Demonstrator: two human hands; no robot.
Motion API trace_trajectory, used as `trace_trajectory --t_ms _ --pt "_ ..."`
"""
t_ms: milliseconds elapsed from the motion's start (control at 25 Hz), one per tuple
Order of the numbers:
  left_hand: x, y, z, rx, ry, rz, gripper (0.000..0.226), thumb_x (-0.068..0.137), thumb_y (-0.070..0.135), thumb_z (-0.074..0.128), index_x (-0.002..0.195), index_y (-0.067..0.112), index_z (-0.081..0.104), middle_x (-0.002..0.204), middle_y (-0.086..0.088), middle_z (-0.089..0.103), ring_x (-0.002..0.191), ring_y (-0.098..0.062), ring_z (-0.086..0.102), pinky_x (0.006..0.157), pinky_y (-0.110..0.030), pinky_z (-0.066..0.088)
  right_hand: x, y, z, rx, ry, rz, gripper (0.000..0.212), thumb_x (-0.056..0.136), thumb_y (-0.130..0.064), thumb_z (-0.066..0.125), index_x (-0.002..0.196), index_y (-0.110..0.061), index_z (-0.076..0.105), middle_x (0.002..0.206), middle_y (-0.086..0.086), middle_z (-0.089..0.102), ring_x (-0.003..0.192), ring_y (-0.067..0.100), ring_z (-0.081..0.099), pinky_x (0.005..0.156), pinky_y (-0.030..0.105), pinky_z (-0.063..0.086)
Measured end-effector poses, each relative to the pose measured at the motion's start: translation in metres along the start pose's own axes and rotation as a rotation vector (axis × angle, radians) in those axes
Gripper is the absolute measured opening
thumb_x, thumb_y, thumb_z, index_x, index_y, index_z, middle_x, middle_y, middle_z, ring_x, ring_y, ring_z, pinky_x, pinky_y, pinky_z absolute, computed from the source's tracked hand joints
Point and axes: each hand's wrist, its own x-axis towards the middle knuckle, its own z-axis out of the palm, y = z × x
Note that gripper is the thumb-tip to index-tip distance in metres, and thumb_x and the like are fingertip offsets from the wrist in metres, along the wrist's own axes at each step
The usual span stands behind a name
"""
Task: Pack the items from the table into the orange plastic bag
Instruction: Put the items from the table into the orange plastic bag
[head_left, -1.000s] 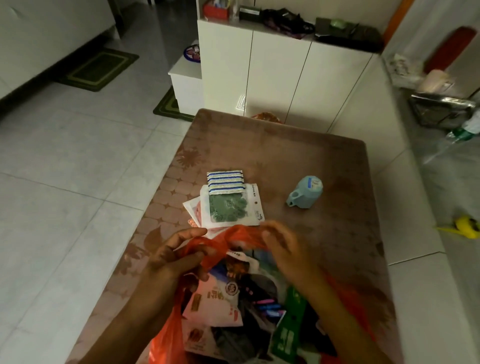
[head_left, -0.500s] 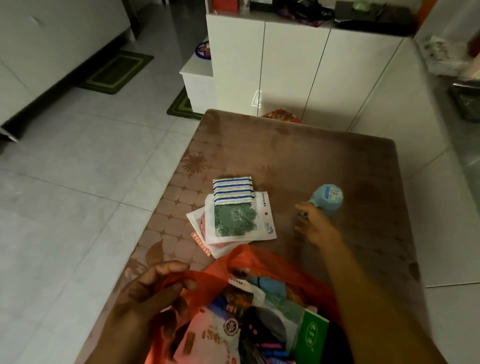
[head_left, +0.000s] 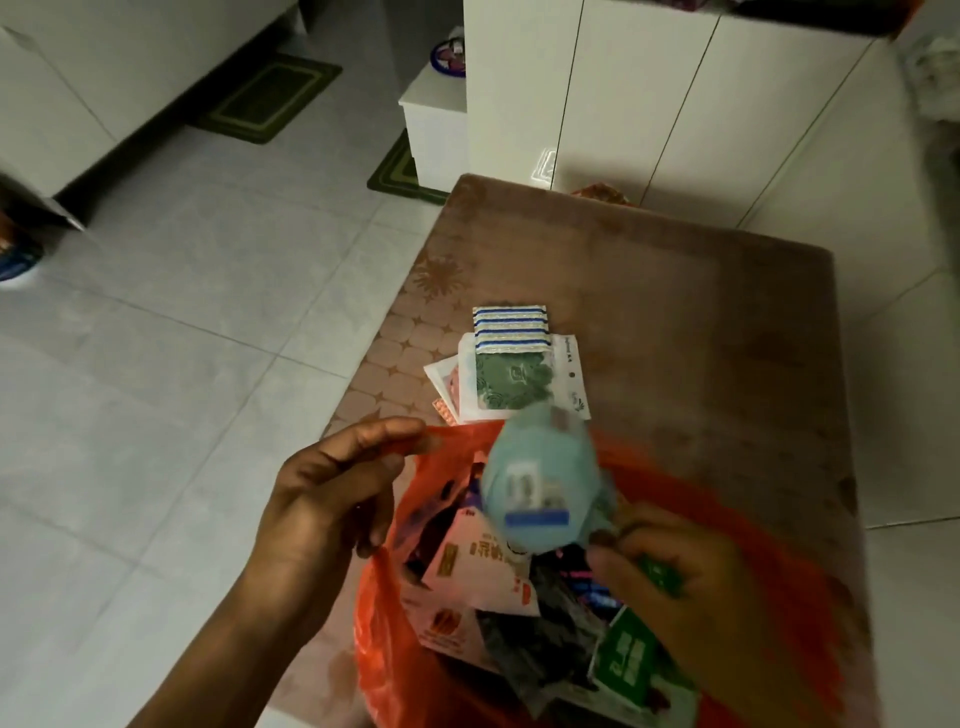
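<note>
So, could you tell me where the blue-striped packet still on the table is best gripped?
Probably the blue-striped packet's far edge, coming from above: it lies flat atop the green-printed packet, and that edge overhangs onto bare table.

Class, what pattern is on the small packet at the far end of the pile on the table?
Blue and white stripes on the packet, clearest in the head view.

Beyond the far end of the table stands a white cabinet (head_left: 675, 98) with tall flat doors. Just left of that cabinet sits a lower white unit (head_left: 434, 135), carrying what may be a small purple-rimmed dish (head_left: 448, 58), too dim to be sure. At the cabinet's foot lies a green mat (head_left: 402, 171); well left of it, another green mat (head_left: 270, 98) on pale floor tiles (head_left: 182, 312).
</note>
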Motion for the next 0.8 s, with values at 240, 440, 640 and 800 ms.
trace_trajectory --t_ms 240,440,640,800 --pt "-0.015 0.005 0.006 -0.010 -0.073 0.054 0.034 0.089 0.007 0.052 0.103 0.024 0.078 0.100 -0.012 0.077 0.039 -0.010 0.043 0.039 -0.020 0.036 -0.021 0.004 0.107 -0.720 -0.264 -0.353 0.024 0.078 -0.047 0.072 0.077 -0.023 0.070 0.093 -0.008 0.068 0.082 0.019 0.062 0.070 0.030 0.053" --pt "-0.023 0.007 -0.002 0.010 -0.170 0.097 0.026 0.088 0.017 0.061 0.108 0.024 0.076 0.107 -0.005 0.077 0.041 -0.013 0.053 0.041 -0.021 0.048 -0.003 0.008 0.134 -0.984 -0.436 -0.153 0.044 0.093 -0.046 0.053 0.122 -0.016 0.065 0.128 0.002 0.056 0.118 0.032 0.041 0.100 0.045 0.030" --pt "-0.021 0.004 -0.021 0.023 -0.130 0.016 0.033 0.075 0.034 0.067 0.108 0.028 0.072 0.095 -0.010 0.077 0.049 -0.018 0.059 0.044 -0.026 0.052 -0.005 -0.011 0.088 -0.560 -0.356 -0.173 0.017 0.087 -0.046 0.048 0.077 -0.033 0.054 0.100 -0.014 0.061 0.089 0.007 0.052 0.079 0.031 0.047" --pt "-0.013 -0.007 -0.013 -0.136 -0.085 -0.129 0.024 0.077 0.018 0.065 0.099 0.018 0.075 0.086 -0.010 0.076 0.050 -0.017 0.059 0.041 -0.023 0.047 0.070 0.003 0.050 -0.397 -0.041 -0.019 0.015 0.088 -0.042 0.053 0.081 -0.031 0.059 0.077 -0.016 0.063 0.069 -0.002 0.061 0.057 0.014 0.050"
